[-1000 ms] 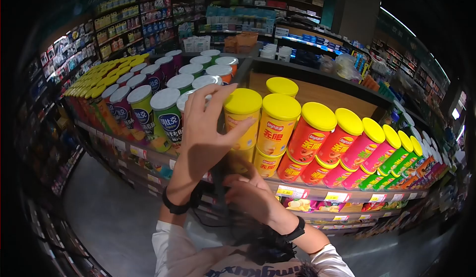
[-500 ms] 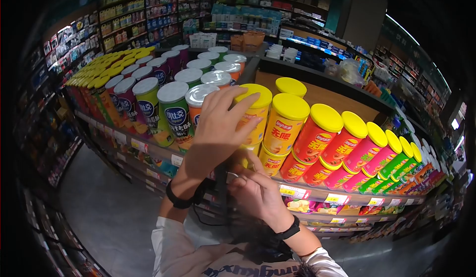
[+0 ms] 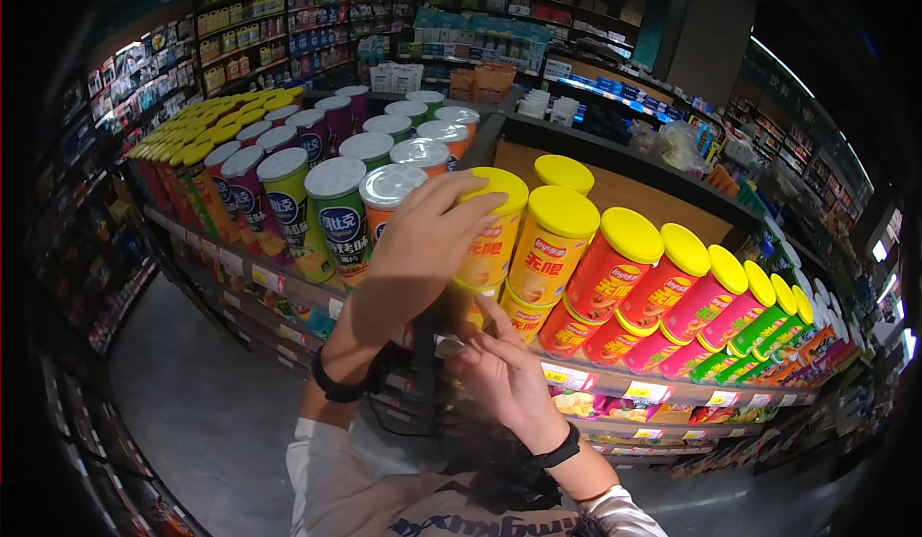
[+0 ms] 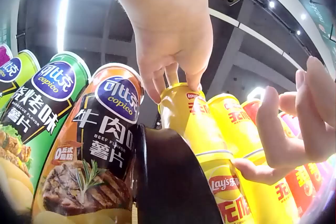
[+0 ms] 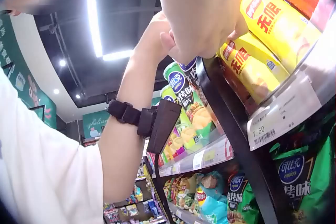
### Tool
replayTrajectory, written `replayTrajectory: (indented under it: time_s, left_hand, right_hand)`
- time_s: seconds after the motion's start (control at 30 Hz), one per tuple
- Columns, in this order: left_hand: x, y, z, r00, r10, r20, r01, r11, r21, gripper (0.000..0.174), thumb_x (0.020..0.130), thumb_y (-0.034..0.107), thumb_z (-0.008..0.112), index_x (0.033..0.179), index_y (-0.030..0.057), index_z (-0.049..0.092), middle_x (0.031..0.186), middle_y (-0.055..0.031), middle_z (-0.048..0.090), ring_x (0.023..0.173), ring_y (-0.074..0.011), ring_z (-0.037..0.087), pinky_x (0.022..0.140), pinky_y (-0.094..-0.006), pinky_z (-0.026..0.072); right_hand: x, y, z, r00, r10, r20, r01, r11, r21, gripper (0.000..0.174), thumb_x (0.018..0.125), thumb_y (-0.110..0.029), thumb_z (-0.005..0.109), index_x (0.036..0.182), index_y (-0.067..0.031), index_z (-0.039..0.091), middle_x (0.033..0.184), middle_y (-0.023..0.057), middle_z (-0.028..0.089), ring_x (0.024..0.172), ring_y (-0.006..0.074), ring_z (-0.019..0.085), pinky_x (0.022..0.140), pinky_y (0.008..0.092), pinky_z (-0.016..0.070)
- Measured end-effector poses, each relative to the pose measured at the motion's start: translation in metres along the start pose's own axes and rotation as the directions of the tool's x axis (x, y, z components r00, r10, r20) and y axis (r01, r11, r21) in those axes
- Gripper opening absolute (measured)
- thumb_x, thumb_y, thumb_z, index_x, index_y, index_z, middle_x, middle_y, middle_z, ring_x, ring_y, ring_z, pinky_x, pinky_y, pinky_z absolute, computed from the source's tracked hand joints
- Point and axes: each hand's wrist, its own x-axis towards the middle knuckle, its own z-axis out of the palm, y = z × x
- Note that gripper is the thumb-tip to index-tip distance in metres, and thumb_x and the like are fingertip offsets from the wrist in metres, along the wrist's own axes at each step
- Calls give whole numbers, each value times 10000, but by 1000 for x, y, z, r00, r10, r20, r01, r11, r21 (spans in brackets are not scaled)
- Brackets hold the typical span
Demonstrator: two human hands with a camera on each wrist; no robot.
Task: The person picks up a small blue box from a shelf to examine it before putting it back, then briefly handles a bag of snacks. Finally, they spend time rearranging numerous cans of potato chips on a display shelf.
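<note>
My left hand [image 3: 432, 239] grips the top of a yellow Lay's chip canister [image 3: 492, 246], fingers over its yellow lid. In the left wrist view, the fingertips of that left hand [image 4: 173, 40] curl over the lid's edge. This canister [image 4: 181, 111] stands on a second yellow canister [image 4: 223, 182]. Below and to the right is my right hand [image 3: 504, 374], its fingers loosely bent with nothing gripped. One of its fingers reaches to the lower row of canisters. In the right wrist view the right hand [image 5: 202, 14] hides the left hand.
Stacked yellow, red, pink and green canisters [image 3: 629, 263] run to the right. Orange and green Copico canisters [image 3: 336, 215] stand close on the left. A black shelf divider [image 4: 173, 176] separates the rows. Price tags [image 3: 569, 376] line the shelf edge, with chip bags [image 5: 210, 203] below.
The left hand shifts from beside the canister to over its lid. The right hand's fingers open out near the lower canisters. The head view swings slightly left.
</note>
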Motion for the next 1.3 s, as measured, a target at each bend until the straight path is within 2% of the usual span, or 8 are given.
replayTrajectory:
  time_s: [0.27,0.47,0.57,0.77,0.9,1.03,1.17,1.3]
  left_hand:
    - [-2,-8,-7,995,93,25,-93,996,0,290,825,3,595,1111,30,630,1150,-154,600,1103,-335,570,918,-384,476]
    - [-4,-9,-7,990,139,21,-140,988,60,366,782,-20,548,1138,30,619,1156,-173,589,1109,-351,568,931,-392,480]
    - [-6,-7,-8,994,107,25,-109,990,85,388,768,-60,561,1137,35,631,1172,-172,591,1123,-342,569,938,-387,476]
    - [-13,2,-4,1000,13,-14,-10,985,174,396,774,-96,598,1144,40,642,1240,-171,571,1176,-349,537,984,-408,441]
    - [-32,10,2,988,98,-123,-51,937,345,391,796,-36,643,1174,63,632,1246,-151,555,1215,-371,488,1040,-470,378]
    - [-64,34,9,968,156,-197,-76,928,364,194,796,1,639,983,48,668,1086,-127,592,1113,-337,546,978,-511,416]
    - [-106,52,27,908,354,-223,-348,935,69,184,831,124,705,1002,60,684,1065,-119,643,950,-322,609,857,-514,462]
    - [-130,86,62,938,345,-19,-345,939,-7,194,806,-33,632,971,48,692,987,-130,659,881,-293,637,800,-408,508]
  right_hand:
    - [-14,0,16,992,24,121,-16,998,-67,581,908,-41,529,1417,-194,295,1093,138,563,873,220,590,846,380,444]
    - [-21,16,-10,939,281,196,-200,914,-353,499,903,-28,518,1367,-88,343,1075,108,550,948,185,553,860,356,440]
    - [-24,21,-30,927,318,200,-243,913,-326,435,897,-19,518,1314,-39,396,1073,94,552,978,168,540,860,339,444]
    - [-40,9,-45,870,428,244,-186,744,-642,346,906,-29,539,1247,-26,474,1101,79,554,1021,152,531,867,308,458]
    - [-62,-12,-47,868,450,210,2,418,-908,345,914,-70,561,1250,-36,494,1121,51,569,994,117,526,868,287,441]
    - [-93,-45,-69,905,304,298,163,398,-903,346,929,-108,553,1261,-38,484,1156,46,559,1055,131,521,884,295,437]
    - [-154,-82,-93,992,18,129,103,494,-863,340,959,-114,549,1284,-53,470,1196,46,534,1101,120,513,936,289,434]
    - [-231,-109,-125,963,-257,-75,69,509,-858,352,952,-42,544,1297,-45,473,1195,39,550,1072,99,530,924,261,446]
